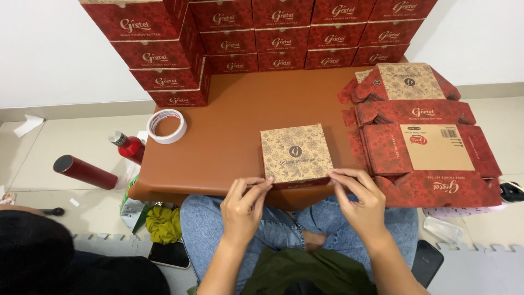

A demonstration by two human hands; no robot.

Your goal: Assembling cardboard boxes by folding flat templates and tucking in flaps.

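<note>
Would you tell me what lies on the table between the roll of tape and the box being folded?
In the head view, only bare brown table lies between the tape roll and the folded box.

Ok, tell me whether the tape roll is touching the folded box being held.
Apart. The head view shows bare brown table between the tape roll and the folded box, which both hands grip at its near edge.

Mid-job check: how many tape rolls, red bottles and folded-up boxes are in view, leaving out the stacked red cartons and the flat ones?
Tape roll: 1
Red bottles: 2, a silver-capped bottle and a black-capped bottle lying on its side
Folded box: 1
Total: 4
</note>
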